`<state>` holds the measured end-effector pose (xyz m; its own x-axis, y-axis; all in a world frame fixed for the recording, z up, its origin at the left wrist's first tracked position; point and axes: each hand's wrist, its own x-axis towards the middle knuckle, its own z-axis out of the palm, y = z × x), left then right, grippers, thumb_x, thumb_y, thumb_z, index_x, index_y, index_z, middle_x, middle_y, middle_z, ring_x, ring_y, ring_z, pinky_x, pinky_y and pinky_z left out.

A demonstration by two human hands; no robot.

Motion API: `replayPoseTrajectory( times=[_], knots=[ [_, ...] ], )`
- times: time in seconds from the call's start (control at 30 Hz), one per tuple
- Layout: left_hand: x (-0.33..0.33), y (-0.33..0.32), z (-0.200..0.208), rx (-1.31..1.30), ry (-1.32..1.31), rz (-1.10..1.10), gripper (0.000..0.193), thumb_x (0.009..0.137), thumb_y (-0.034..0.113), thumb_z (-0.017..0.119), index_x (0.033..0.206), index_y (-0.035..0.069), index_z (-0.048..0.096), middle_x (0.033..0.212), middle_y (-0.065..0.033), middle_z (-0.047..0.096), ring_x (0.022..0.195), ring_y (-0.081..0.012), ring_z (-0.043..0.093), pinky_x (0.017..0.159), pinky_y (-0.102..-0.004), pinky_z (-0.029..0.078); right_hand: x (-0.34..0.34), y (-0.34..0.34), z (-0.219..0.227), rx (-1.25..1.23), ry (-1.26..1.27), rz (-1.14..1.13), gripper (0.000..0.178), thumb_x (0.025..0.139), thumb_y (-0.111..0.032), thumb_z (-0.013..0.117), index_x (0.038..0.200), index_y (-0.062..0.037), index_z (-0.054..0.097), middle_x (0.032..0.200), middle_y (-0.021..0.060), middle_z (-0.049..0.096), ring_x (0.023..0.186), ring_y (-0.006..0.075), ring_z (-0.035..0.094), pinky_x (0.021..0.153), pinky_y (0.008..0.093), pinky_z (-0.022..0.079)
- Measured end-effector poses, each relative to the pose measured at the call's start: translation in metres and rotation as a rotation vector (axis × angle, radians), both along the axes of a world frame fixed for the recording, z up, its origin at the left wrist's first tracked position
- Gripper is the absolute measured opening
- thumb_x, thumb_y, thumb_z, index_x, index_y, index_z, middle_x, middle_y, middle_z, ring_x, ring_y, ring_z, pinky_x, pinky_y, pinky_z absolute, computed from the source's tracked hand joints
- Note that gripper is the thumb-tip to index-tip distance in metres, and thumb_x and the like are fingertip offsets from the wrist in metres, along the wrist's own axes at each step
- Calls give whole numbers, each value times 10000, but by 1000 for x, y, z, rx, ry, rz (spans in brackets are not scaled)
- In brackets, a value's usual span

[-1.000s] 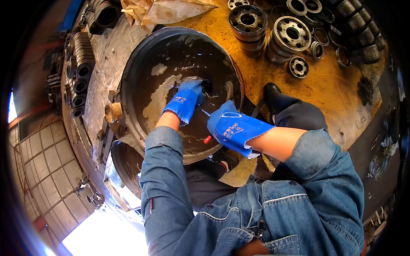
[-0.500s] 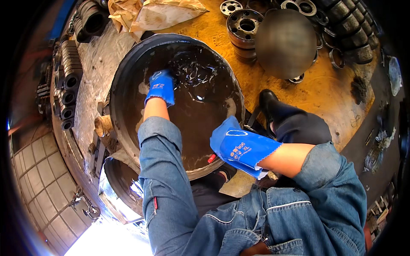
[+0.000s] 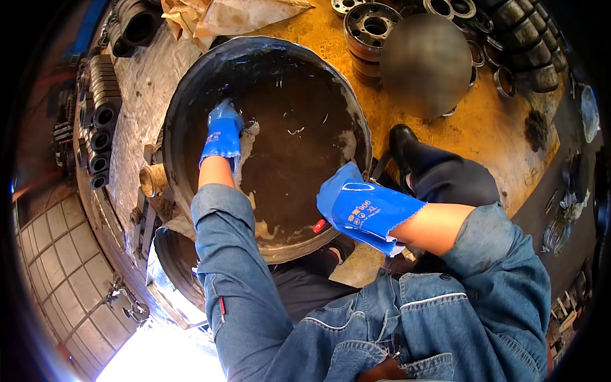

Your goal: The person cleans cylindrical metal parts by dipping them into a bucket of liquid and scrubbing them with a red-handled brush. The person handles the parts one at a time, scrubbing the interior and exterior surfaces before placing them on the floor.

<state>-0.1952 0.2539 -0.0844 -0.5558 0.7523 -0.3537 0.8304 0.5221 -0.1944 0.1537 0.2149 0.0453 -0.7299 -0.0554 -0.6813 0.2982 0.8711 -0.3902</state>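
A large round metal basin [image 3: 299, 253] holds murky dark brown liquid [image 3: 293, 178] with patches of foam. My left hand [image 3: 221, 130], in a blue rubber glove, reaches into the left side of the basin. Its fingers are down at the liquid and their grip does not show. My right hand [image 3: 366, 207], gloved the same way, is closed over the basin's right front rim. A short red-ended object [image 3: 319, 226] sticks out from its thumb side; the rest of that object is hidden under the glove.
Stacked metal wheel hubs [image 3: 372, 28] stand on the yellowish worktop [image 3: 439, 143], beside metal rings [image 3: 504, 83]. Brown paper [image 3: 235, 16] lies behind the basin. Rows of cylindrical parts [image 3: 102, 114] line the left. A smaller vessel [image 3: 175, 258] sits at the front left.
My left hand has moved left and slightly up within the basin. The swirling, splashing liquid at the far side has calmed, and foam has spread. My right hand has shifted only slightly.
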Motion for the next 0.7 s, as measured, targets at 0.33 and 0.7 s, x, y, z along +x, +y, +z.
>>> replayPoseTrajectory(
  times=[0.33, 0.7],
  knots=[
    [37, -3, 25, -218, 28, -437, 467, 710, 76, 819, 1169, 23, 748, 1236, -286, 699, 1195, -456, 659, 1017, -484, 559, -3, 11, -2, -19, -144, -14, 241, 881, -276, 808, 1120, -254, 834, 1042, -64, 793, 989, 175, 723, 781, 481, 429],
    [-43, -9, -63, 61, -112, 75, 297, 898, 117, 704, 1171, 8, 745, 1265, -262, 695, 1217, -445, 644, 1027, -479, 551, -7, -16, -25, 7, -24, 6, 125, 780, -189, 840, 905, -185, 846, 779, -45, 734, 744, 167, 665, 619, 422, 353]
  ],
)
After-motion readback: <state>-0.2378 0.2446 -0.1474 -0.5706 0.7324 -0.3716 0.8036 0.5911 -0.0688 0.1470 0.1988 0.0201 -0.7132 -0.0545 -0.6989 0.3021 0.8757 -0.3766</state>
